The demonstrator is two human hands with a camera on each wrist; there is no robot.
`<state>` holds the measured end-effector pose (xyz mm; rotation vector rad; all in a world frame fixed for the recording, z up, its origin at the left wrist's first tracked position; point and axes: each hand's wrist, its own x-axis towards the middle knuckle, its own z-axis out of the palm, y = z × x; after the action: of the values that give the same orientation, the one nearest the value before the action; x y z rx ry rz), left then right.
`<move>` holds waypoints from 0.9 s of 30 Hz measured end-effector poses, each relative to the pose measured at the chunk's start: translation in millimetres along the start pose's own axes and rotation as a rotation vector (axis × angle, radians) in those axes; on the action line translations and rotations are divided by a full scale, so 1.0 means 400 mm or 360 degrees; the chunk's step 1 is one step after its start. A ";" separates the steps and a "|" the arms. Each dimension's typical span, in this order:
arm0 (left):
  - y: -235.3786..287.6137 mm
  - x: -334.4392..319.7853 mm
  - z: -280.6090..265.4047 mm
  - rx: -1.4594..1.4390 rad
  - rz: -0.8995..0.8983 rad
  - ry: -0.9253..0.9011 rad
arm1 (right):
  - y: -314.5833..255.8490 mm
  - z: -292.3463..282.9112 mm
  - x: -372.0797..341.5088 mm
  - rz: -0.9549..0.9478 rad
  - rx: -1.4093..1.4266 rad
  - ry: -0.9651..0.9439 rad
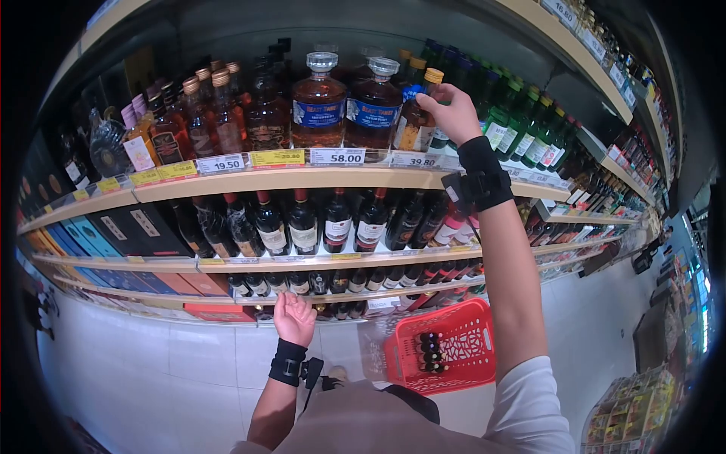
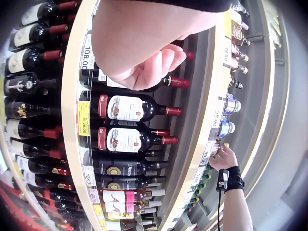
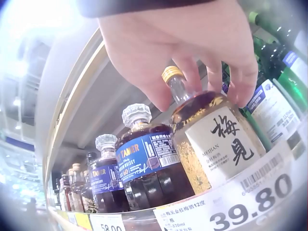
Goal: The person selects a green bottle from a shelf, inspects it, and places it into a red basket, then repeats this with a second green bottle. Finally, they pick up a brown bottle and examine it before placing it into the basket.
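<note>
My right hand [image 1: 454, 112] is at the upper shelf, its thumb and fingers around the shoulder of a plum wine bottle [image 3: 219, 139]. This bottle has a gold cap, amber contents and a white label with dark characters; it stands upright behind the 39.80 price tag [image 3: 252, 204]. Beside it are two whisky bottles [image 3: 151, 161] with blue labels and clear faceted stoppers. Low in front of the shelves hangs my left hand [image 1: 294, 318], fingers loosely curled and holding nothing. In the left wrist view the same hand [image 2: 149, 67] overlaps the red-capped wine bottles [image 2: 126, 108].
Green bottles [image 1: 522, 129] fill the upper shelf to the right; smaller amber bottles [image 1: 200, 113] stand to the left. Lower shelves hold wine bottles [image 1: 302, 227] and boxes [image 1: 144, 231]. On the floor, a red basket [image 1: 401, 356] contains several dark bottles [image 1: 432, 352].
</note>
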<state>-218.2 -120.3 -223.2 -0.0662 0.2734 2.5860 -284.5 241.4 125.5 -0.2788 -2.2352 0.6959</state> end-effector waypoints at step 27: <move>0.013 -0.016 0.008 0.0055 -0.0078 -0.0085 | -0.038 -0.213 -0.083 -0.0045 0.0819 0.0368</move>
<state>-215.3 -127.2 -218.4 0.0085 0.2929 2.5292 -199.3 249.4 161.4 -0.0649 -1.7669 1.1288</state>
